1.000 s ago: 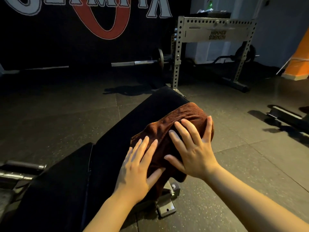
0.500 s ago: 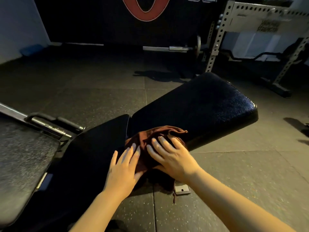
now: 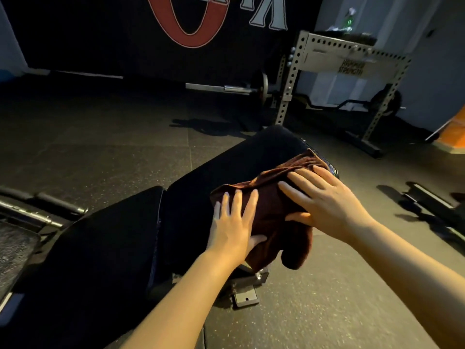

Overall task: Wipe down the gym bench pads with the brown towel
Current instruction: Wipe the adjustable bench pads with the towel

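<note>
In the head view I see both palms flat, fingers straight: my left hand (image 3: 232, 224) and right hand (image 3: 324, 200) press the brown towel (image 3: 273, 197) at frame centre, on the back pad (image 3: 226, 170), whose length runs toward upper right. The seat pad (image 3: 100, 248) is nearly lost in shadow. The wall lettering (image 3: 269, 13) is cropped; the rack (image 3: 349, 64) plate possibly reads "Hammer Strength".

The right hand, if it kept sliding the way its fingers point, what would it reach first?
The right hand lies flat on the brown towel, fingers aimed up-left. It would probably cross more towel, then the bare back pad; depth is unclear.
</note>
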Demonstrator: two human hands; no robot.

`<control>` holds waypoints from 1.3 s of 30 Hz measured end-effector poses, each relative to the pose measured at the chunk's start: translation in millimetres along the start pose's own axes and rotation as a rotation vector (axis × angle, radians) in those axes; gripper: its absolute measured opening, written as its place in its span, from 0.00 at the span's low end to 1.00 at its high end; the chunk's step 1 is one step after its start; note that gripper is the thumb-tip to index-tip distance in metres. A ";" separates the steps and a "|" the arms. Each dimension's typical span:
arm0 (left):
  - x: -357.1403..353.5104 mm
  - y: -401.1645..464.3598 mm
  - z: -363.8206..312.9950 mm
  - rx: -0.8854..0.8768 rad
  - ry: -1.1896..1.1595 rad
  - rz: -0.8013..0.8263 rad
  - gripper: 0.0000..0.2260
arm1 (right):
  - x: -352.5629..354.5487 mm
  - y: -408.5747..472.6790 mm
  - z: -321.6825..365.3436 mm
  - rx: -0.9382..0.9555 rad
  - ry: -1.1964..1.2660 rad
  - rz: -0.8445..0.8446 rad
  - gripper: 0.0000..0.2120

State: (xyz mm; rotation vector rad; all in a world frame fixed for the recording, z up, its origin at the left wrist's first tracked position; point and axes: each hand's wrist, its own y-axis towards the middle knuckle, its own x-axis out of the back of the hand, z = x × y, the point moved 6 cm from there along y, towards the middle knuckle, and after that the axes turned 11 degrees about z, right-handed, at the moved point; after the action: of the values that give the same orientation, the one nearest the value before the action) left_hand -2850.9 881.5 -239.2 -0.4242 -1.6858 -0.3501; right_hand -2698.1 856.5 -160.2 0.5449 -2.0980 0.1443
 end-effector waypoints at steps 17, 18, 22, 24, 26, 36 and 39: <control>-91.3 -114.8 133.7 0.241 0.014 -0.027 0.54 | -3.2 64.8 202.3 0.255 0.056 0.245 0.36; -94.1 -116.9 135.8 0.240 0.016 -0.020 0.52 | -0.3 68.2 209.2 0.278 0.063 0.250 0.36; -79.3 -108.9 126.9 0.260 0.060 -0.066 0.43 | 8.4 61.6 187.3 0.250 0.095 0.243 0.36; -62.1 -97.5 100.0 0.218 0.013 -0.021 0.40 | 11.4 47.5 162.2 0.206 0.066 0.231 0.36; -46.3 -79.4 73.7 0.149 -0.021 -0.021 0.34 | 13.2 32.8 133.9 0.117 0.064 0.301 0.35; -15.6 -14.3 21.8 -0.009 0.051 -0.058 0.33 | 38.5 3.6 44.8 -0.173 0.162 0.272 0.29; -32.3 -34.0 46.4 0.041 0.008 -0.027 0.36 | 21.9 5.6 64.4 -0.139 0.126 0.348 0.38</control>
State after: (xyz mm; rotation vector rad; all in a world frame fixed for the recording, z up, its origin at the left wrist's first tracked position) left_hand -2903.0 870.2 -278.0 -0.3693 -1.6892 -0.3363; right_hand -2760.4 834.7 -177.6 0.0814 -2.0449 0.2234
